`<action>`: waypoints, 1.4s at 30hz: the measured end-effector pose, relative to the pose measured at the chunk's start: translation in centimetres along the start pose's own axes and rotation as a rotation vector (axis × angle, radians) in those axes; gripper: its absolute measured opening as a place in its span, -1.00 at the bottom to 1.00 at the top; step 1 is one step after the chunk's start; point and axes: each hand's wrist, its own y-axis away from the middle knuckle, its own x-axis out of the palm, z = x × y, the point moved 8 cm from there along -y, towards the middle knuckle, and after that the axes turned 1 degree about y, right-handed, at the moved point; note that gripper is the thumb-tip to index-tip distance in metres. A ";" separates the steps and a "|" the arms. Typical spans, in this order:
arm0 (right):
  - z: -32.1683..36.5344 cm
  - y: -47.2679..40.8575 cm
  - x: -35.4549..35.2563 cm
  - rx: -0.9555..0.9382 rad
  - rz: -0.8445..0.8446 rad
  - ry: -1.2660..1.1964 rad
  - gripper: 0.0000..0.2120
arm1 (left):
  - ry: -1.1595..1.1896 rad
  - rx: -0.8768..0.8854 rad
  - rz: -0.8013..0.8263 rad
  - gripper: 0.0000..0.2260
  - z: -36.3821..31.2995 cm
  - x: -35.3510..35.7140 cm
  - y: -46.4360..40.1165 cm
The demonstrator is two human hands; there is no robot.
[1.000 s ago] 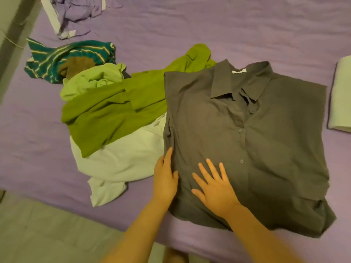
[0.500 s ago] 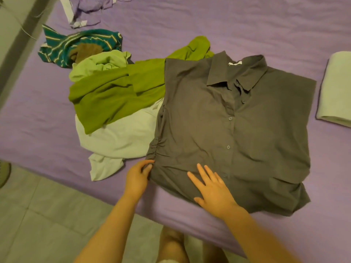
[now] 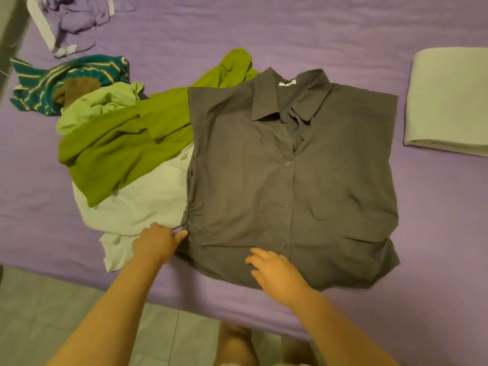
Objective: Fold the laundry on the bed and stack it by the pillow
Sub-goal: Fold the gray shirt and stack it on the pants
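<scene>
Currently you're mid-fold on the grey shirt (image 3: 290,180) lying flat at the bed (image 3: 343,30) edge: left hand (image 3: 155,243) is pinching its bunched left hem, right hand (image 3: 277,273) is resting on it, fingers loosely spread; next, likely bringing the hem up toward the collar.

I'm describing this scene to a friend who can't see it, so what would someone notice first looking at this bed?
The dark grey collared button-up shirt dominates, spread flat on the purple bedsheet with its collar away from the person. The left hand pinches its bunched left edge, while the right hand rests on its hem. Left of it lies a rumpled olive-green garment atop pale clothes, and a folded pale cloth sits at the right edge.
</scene>
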 end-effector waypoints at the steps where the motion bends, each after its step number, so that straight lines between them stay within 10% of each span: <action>1: -1.1 0.3 -1.7 0.048 -0.106 -0.027 -0.69 | -0.101 -0.019 -0.102 -0.60 -1.2 -1.4 0.7; 5: -6.4 3.3 -5.5 0.228 -0.314 0.133 -0.58 | -0.046 0.382 -0.567 -0.87 -12.2 -5.1 5.8; 10: -10.8 6.6 -7.7 0.296 -0.437 0.204 -0.60 | -0.014 0.983 -0.356 -0.53 -27.4 -0.8 10.5; 15: -18.2 12.5 -8.7 0.743 -0.621 -0.121 -0.60 | -0.219 0.815 -0.037 -0.42 -31.0 2.7 7.9; 20: -19.1 12.8 -6.8 0.693 -0.472 -0.487 -0.44 | -0.423 0.738 -0.056 -0.30 -29.5 3.5 6.9; 34: -17.3 17.4 -8.0 0.979 -0.527 -0.102 -0.73 | -0.562 0.681 -0.106 -0.20 -29.7 2.9 7.3; 38: -14.5 13.2 -12.9 0.733 -0.764 0.070 -0.50 | -0.280 0.883 -0.369 -0.72 -30.9 -2.1 8.9; 42: -12.0 5.4 -13.8 0.487 -0.463 0.188 -0.35 | -0.118 0.826 -0.526 -0.50 -30.1 -6.9 6.8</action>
